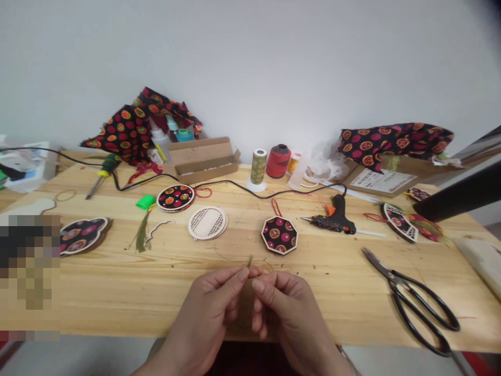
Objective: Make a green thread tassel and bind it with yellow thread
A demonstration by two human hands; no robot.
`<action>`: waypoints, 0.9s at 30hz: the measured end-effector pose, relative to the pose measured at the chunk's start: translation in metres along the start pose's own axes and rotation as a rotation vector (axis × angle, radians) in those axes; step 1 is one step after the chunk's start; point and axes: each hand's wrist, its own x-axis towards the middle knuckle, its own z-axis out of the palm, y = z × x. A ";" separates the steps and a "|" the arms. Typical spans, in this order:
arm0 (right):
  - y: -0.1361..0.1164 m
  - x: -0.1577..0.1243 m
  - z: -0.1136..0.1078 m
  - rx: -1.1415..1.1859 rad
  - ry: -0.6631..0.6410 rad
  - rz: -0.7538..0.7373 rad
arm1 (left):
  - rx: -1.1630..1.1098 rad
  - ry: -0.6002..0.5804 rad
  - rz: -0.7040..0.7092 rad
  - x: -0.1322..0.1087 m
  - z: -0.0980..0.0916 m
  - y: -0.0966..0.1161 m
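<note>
Near the front edge of the table, my left hand (216, 301) pinches a small bundle of olive-green thread (250, 259), whose ends stick up above the fingertips. Close beside it, almost touching, my right hand (287, 303) is closed in a pinch, and a fine strand loops near its fingers. Beyond the hands lies an octagonal pendant (279, 234) with dark patterned fabric and a red loop. Left of it is a round pale wooden piece (207, 223) with cut-out lattice. A round fabric pendant (176, 198) rests farther back, near a green tassel (143, 233).
Black-handled scissors (407, 292) lie at right, with a glue gun (334, 216) behind them. Thread spools (258, 167), a cardboard box (205, 159) and patterned fabric (125, 128) stand along the wall. A black cord (230, 183) crosses the table. Another person shows at left, blurred out.
</note>
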 end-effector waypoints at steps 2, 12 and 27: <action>-0.001 -0.001 0.001 0.012 0.023 -0.023 | -0.010 0.007 -0.006 0.000 0.000 0.000; 0.002 0.002 0.004 0.012 0.007 0.058 | -0.053 -0.074 -0.014 -0.002 0.001 -0.001; 0.004 0.002 0.001 0.042 -0.035 0.086 | -0.033 -0.227 -0.020 -0.004 0.003 0.000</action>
